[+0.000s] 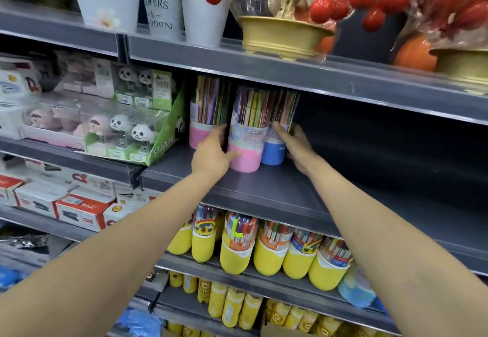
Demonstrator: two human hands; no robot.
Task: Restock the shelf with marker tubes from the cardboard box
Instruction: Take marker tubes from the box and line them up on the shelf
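On the grey middle shelf [264, 188] stand three clear marker tubes full of coloured pens. A pink-based tube [247, 138] is at the front, with my left hand [214, 151] wrapped around its left side. To its right, a blue-based tube [274, 149] is gripped by my right hand [295, 144] from the right. Another pink-based tube [203, 122] stands behind, at the left. All three are upright on the shelf. The cardboard box is out of view.
Panda stapler display box [137, 130] sits left of the tubes. The shelf stretches dark and bare to the right [396, 167]. Yellow-based marker tubes [266, 249] fill the shelf below. Pots and red decorations [280, 33] stand on the shelf above.
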